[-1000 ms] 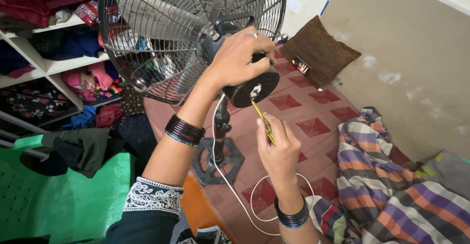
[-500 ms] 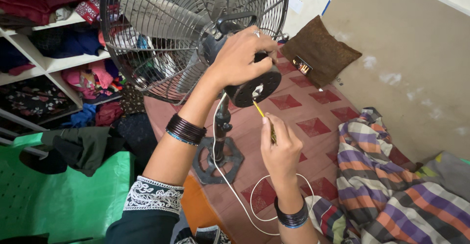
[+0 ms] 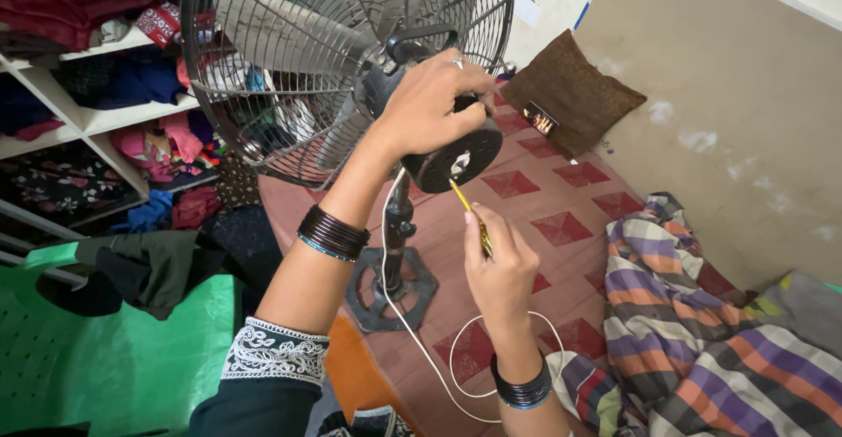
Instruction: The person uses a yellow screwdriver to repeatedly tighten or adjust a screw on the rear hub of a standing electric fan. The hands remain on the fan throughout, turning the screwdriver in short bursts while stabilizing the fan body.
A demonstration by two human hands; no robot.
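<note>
Between the hands, screwdriver (image 3: 469, 215) touches the fan motor (image 3: 452, 152).

Pedestal fan (image 3: 351, 60): grey wire cage, pale blades, upright on a dark cross-shaped base (white cord trailing over the floor). Black round motor housing (image 3: 456, 161) faces the camera. Yellow-handled screwdriver (image 3: 469, 213), tilted, tip against that housing.

The round metal pedestal fan (image 3: 351, 60) shows grey blades and a black motor housing; the slim screwdriver (image 3: 471, 218) is yellow; the square cushion (image 3: 570, 95) is brown; the crumpled blanket (image 3: 702, 332) carries purple, orange and grey stripes; the plastic chair (image 3: 105, 358) is green.
</note>
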